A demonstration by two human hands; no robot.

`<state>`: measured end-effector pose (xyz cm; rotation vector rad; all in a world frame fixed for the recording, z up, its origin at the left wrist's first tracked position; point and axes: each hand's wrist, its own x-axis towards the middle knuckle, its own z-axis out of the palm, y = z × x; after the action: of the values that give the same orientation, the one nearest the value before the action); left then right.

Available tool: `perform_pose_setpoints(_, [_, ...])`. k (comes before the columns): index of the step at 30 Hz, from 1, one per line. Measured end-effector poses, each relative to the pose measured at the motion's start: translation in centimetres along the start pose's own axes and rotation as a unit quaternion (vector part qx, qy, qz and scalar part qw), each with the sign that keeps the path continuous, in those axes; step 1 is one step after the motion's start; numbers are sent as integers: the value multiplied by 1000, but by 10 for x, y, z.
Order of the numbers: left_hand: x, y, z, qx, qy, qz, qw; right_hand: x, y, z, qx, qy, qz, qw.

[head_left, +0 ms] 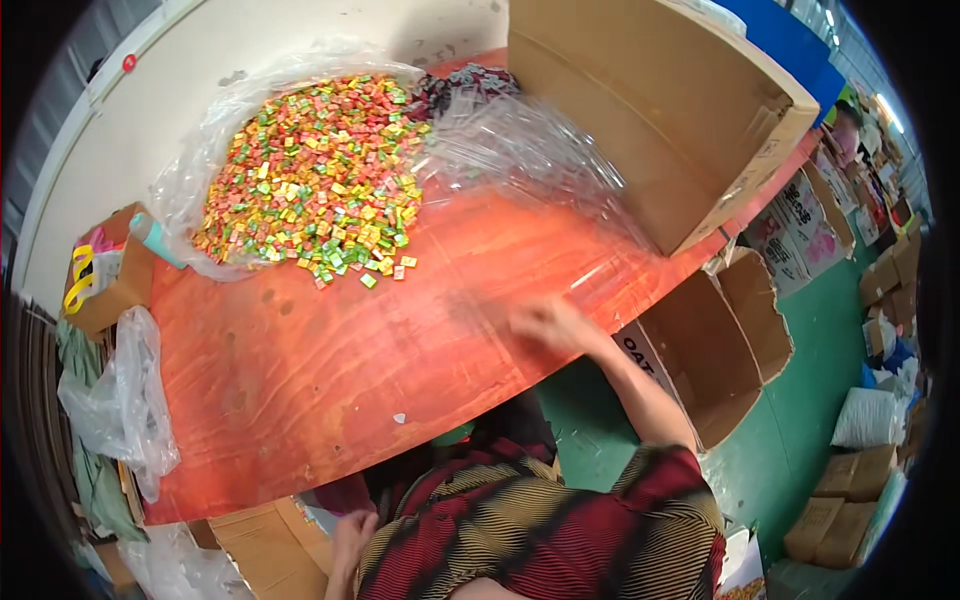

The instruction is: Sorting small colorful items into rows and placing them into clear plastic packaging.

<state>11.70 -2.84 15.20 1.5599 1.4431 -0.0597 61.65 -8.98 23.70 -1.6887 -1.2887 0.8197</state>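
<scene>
My right hand [552, 324] is over the right part of the red tabletop [300, 370], close to its near edge. Motion smears its fingers, so whether they hold anything does not show. Below the table's edge, my left hand [354, 528] is low beside my striped shirt, with its fingers curled in. What they close on, if anything, is hidden. A big heap of small wrapped sweets [315, 175] in red, yellow, orange and green lies on a spread clear plastic sheet [185, 180] at the far left. Neither hand touches it.
Clear plastic bags [530, 145] lie beside a large cardboard box [640, 110] at the far right. An open carton [700, 350] stands below the right edge. At left are a small box [120, 270] and a crumpled plastic bag [130, 390]. Several cartons line the green floor.
</scene>
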Motion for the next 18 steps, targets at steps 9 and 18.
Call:
perform_pose_setpoints(9, [78, 261, 10, 206, 163, 499, 825, 209, 66, -14, -399, 303, -46, 864])
perform_pose_setpoints(18, [200, 372, 80, 126, 176, 607, 765, 128, 52, 36, -353, 169, -172, 904])
